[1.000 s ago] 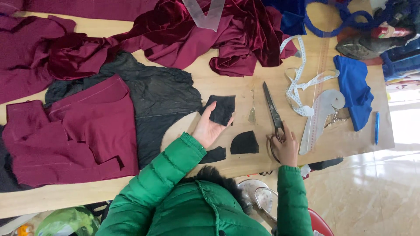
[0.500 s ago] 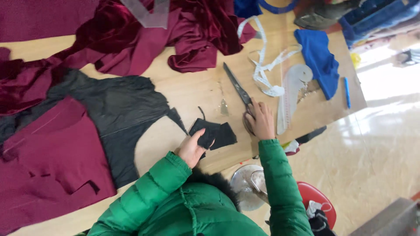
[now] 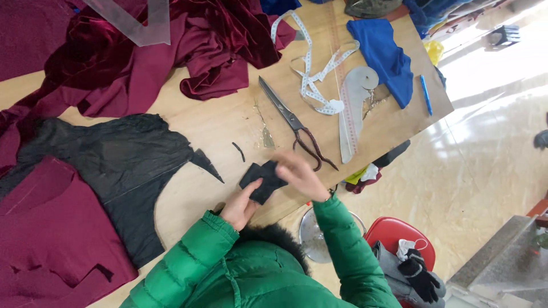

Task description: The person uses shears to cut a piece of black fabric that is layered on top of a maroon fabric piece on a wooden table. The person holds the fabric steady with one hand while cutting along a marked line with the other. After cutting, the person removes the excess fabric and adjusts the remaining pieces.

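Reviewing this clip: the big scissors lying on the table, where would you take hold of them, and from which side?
By the dark looped handles of the scissors, coming from the near table edge. They lie flat with blades pointing away, handles just beside the right hand.

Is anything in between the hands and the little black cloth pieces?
No. Both hands are already on the black pieces near the table edge: the left hand from below, the right hand from the right. The scissors lie just beyond, off to the side, not between.

Small crumpled black fabric piece (image 3: 261,178) near the table's front edge
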